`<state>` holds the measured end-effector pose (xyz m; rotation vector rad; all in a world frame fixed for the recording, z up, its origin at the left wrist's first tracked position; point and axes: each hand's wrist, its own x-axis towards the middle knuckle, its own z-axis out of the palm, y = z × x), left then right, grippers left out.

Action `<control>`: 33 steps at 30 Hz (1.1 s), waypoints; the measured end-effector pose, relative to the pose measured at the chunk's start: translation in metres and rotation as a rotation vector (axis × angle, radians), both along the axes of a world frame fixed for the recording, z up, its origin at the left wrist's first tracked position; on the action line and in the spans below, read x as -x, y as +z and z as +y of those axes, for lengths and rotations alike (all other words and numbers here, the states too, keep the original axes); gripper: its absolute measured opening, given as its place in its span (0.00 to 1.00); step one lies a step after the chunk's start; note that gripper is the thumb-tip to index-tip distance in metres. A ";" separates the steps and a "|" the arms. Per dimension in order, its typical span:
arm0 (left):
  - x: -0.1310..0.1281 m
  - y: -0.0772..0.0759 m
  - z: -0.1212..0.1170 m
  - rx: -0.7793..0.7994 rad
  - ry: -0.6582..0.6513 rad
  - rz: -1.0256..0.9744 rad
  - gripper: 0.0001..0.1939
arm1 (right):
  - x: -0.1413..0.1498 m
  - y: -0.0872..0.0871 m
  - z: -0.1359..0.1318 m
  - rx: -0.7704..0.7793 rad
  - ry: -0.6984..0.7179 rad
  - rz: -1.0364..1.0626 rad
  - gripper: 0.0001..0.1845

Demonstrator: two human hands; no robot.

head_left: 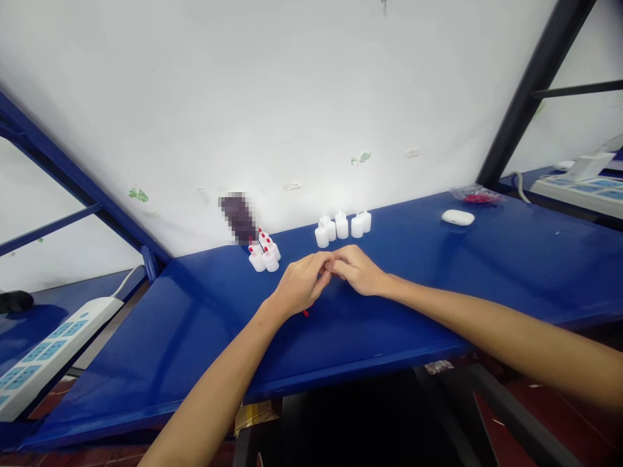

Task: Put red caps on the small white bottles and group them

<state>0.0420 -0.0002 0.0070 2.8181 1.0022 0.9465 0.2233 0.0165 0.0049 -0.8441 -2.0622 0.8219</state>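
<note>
My left hand (302,283) and my right hand (359,270) meet over the middle of the blue table (413,331). The fingers of both are curled, their tips pressed together. Whatever lies between the fingertips is hidden. A small red piece (305,313) rests on the table just below my left hand. Beyond the hands stands a group of small white cylinders with narrow tops (342,227). To the left, several similar white cylinders with red tips (265,256) are clustered close together.
Behind that left cluster, a dark blurred-out rectangle (237,217) leans near the white wall (311,97). At the right are a white earbud case (458,218) and a clear bag with red contents (477,194). A power strip (53,350) lies beyond the table's left edge.
</note>
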 end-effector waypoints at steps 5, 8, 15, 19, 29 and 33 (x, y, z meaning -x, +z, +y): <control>0.001 0.001 0.003 0.019 -0.018 0.026 0.09 | 0.001 -0.003 0.002 -0.031 -0.022 0.007 0.18; 0.012 0.005 0.012 -0.013 0.037 0.081 0.10 | 0.000 -0.004 0.005 -0.067 -0.034 -0.015 0.17; 0.065 0.021 0.029 -0.219 0.451 0.258 0.16 | -0.007 -0.007 0.018 -0.099 -0.155 -0.195 0.13; 0.076 0.018 0.031 -0.196 0.506 0.297 0.12 | -0.006 -0.008 0.017 -0.114 -0.103 -0.214 0.16; 0.069 0.032 0.024 -0.167 0.459 0.189 0.11 | -0.003 -0.004 0.015 -0.156 -0.246 -0.005 0.25; 0.058 0.039 0.016 0.106 0.238 0.228 0.08 | -0.008 -0.002 0.014 -0.180 -0.321 0.123 0.23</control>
